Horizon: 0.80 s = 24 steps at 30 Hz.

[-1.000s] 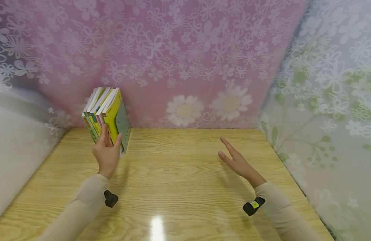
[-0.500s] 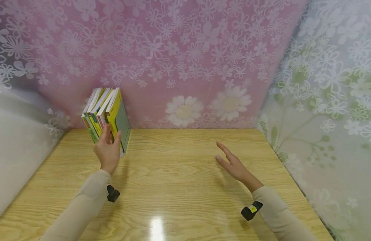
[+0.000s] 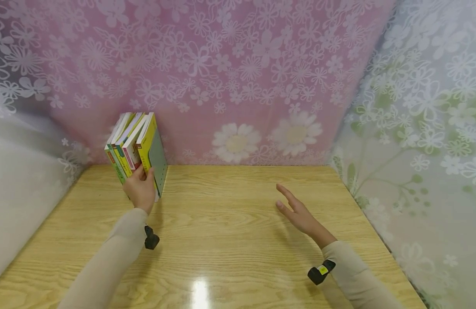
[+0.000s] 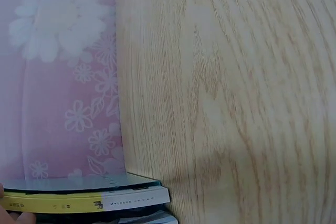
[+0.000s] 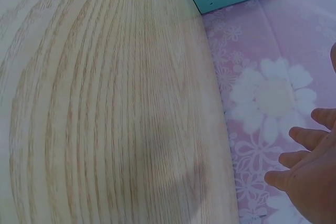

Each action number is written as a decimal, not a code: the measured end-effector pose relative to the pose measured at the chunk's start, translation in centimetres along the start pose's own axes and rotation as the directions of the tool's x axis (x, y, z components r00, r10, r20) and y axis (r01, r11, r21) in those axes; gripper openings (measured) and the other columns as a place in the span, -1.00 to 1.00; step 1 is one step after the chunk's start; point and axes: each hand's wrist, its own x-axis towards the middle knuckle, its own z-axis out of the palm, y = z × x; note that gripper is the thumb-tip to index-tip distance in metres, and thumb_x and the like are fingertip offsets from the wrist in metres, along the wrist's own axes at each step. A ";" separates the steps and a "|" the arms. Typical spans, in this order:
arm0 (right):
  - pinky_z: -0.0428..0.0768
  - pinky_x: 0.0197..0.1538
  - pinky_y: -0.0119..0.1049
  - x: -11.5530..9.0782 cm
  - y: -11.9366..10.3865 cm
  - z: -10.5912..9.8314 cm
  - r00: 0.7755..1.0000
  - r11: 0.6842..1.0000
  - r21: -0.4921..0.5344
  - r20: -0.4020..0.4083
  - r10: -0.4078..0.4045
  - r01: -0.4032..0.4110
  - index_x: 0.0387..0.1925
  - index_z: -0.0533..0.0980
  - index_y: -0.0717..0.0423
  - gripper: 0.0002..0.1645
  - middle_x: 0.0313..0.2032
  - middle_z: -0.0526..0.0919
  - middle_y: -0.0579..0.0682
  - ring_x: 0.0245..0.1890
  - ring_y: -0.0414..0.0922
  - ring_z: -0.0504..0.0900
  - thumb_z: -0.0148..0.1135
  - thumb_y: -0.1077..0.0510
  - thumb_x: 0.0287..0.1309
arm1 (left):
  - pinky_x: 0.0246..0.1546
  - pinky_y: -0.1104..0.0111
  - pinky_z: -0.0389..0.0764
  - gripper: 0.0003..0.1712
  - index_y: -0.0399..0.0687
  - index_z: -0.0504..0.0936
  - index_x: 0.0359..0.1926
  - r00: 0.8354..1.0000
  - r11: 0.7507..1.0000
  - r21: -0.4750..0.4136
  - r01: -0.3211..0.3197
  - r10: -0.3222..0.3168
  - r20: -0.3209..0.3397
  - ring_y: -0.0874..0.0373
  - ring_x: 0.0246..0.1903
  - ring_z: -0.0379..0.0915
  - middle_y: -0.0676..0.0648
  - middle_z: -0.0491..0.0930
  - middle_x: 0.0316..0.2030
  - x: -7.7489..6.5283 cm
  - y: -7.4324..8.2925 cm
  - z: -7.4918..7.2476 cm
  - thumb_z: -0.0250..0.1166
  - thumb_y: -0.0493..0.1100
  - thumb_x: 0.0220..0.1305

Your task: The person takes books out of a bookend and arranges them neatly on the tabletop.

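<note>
My left hand is at the row of upright books at the back left. Its fingers reach into the gap left of a yellow book, with the thumb on that book's right side, so the spine is pinched between them. In the left wrist view, fingers show at the lower left beside the yellow and white spine. A pale green bookend with small holes stands against the yellow book's right side. My right hand hovers over the right part of the table, fingers extended, holding nothing.
The wood-grain table meets a pink flowered backdrop behind the books. White flowered cloth hangs along the right side, and pale cloth borders the left.
My left hand has moved slightly right and its fingers have gone in beside the yellow book. The gap left of that book has widened. My right hand has shifted a little left and nearer.
</note>
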 end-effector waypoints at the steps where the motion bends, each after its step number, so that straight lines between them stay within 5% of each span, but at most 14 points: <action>1: -0.06 0.32 0.40 0.0 0.0 0.1 1.000 1.000 0.002 0.000 0.001 -0.001 0.50 -0.09 0.08 -0.30 0.47 -0.05 0.20 0.45 0.25 -0.14 -0.13 0.05 0.48 | -0.12 0.25 0.64 -0.63 -0.31 0.60 0.08 1.000 1.000 0.009 0.003 -0.003 -0.003 -0.06 -0.09 0.63 -0.26 0.64 -0.07 0.0 0.0 -0.1 0.29 -0.25 0.28; 7: -0.07 0.30 0.42 0.1 -0.1 0.4 1.000 1.000 0.010 0.010 -0.001 0.001 0.50 -0.09 0.11 -0.31 0.47 -0.05 0.22 0.45 0.28 -0.14 -0.15 0.06 0.49 | -0.35 0.73 0.46 -0.64 -0.28 0.64 0.04 0.999 0.999 0.016 0.052 -0.052 0.010 0.00 -0.19 0.65 -0.23 0.68 -0.12 -0.5 0.0 -0.9 0.29 -0.17 0.28; 17: -0.07 0.31 0.41 0.4 0.3 0.9 1.000 0.999 0.035 0.027 0.007 -0.008 0.50 -0.07 0.05 -0.33 0.48 -0.06 0.20 0.45 0.26 -0.16 -0.14 0.09 0.49 | -0.38 0.74 0.50 -0.61 -0.31 0.64 0.02 0.998 0.998 -0.050 0.038 -0.035 0.055 0.63 -0.42 0.48 -0.27 0.68 -0.15 -2.1 -0.2 -3.0 0.32 -0.14 0.25; 21: -0.08 0.29 0.43 0.3 0.6 0.9 0.999 0.999 0.044 0.043 -0.006 0.004 0.50 -0.08 0.07 -0.33 0.48 -0.08 0.21 0.45 0.28 -0.17 -0.14 0.12 0.48 | -0.37 0.74 0.51 -0.64 -0.32 0.65 0.00 0.998 0.998 -0.063 -0.026 0.029 0.053 0.61 -0.42 0.50 -0.29 0.69 -0.19 -2.4 -0.5 -3.2 0.32 -0.19 0.24; 24: -0.06 0.30 0.42 0.6 0.5 1.0 0.999 0.999 0.043 0.045 -0.021 0.019 0.50 -0.07 0.09 -0.33 0.47 -0.07 0.23 0.45 0.28 -0.16 -0.15 0.12 0.49 | -0.35 0.76 0.49 -0.64 -0.29 0.66 0.00 0.998 0.999 -0.031 -0.043 0.044 0.045 0.40 -0.32 0.61 -0.27 0.69 -0.18 -2.1 -0.5 -3.1 0.33 -0.19 0.23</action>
